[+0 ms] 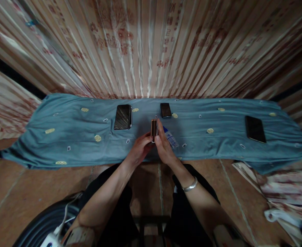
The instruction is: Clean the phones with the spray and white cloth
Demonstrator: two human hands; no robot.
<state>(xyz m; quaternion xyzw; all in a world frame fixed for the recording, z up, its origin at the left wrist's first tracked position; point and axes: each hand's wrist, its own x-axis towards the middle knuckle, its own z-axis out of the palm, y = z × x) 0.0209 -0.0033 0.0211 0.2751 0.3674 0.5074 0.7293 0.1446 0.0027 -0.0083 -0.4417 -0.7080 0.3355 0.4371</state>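
Upright between my hands, above the teal cloth, is a slim dark stack with light edges [154, 130], like phones seen edge-on. My left hand [141, 145] grips its left side and lower end, thumb at the near edge. Against its right side lies my right hand [163, 141], fingers stretched forward and thumb near the lower end. Just right of my right hand, a blue and clear packet [170, 137] lies on the cloth. Beyond the hands is a small dark device [165, 110]. A larger black tablet-like device [122, 117] rests to the left.
The teal patterned cloth [79, 128] covers a long narrow surface. Another dark tablet-like device [255, 129] lies far right. Pleated curtains [151, 48] hang behind. At the lower left are a black coil [40, 219] and a white power strip [50, 240] with a cable.
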